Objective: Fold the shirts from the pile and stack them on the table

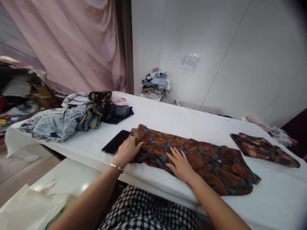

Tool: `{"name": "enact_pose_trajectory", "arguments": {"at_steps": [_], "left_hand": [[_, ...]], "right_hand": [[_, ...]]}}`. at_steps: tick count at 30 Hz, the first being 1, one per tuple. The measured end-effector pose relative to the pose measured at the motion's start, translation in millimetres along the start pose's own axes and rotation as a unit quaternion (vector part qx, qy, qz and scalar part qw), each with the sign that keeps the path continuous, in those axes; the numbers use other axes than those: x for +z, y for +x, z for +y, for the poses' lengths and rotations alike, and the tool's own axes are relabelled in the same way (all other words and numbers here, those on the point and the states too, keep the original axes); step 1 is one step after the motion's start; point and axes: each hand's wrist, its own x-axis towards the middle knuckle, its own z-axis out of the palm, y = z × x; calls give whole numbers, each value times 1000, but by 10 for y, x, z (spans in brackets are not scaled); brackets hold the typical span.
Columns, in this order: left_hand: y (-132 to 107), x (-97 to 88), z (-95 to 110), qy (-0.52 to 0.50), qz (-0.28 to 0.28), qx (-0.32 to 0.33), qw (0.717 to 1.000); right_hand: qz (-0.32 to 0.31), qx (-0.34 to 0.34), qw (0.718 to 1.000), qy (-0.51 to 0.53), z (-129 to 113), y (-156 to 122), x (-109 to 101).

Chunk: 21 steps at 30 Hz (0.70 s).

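Note:
A brown and blue patterned garment (206,156) lies stretched along the near part of the white table (182,119). My left hand (128,150), with a metal bracelet at the wrist, rests on the garment's left end, fingers curled over its edge. My right hand (179,163) lies flat on the garment's lower edge, fingers stretched out and apart. A black phone (116,141) lies on the table just left of my left hand.
A heap of clothes, with a newsprint-patterned piece (57,123) on top, sits at the table's left end. A folded plaid cloth (262,148) lies at the right. Another clothes pile (155,83) stands by the far wall. A pink curtain (72,41) hangs behind.

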Motion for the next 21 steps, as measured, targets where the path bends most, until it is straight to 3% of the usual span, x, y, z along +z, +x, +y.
{"name": "enact_pose_trajectory", "arguments": {"at_steps": [6, 11, 21], "left_hand": [[101, 50, 113, -14, -9, -10, 1000], [188, 123, 173, -99, -18, 3, 995], [278, 85, 85, -136, -25, -61, 988]], "right_hand": [[6, 2, 1000, 17, -24, 1, -7], [12, -4, 999, 35, -27, 0, -13], [11, -2, 998, 57, -15, 2, -24]]}}
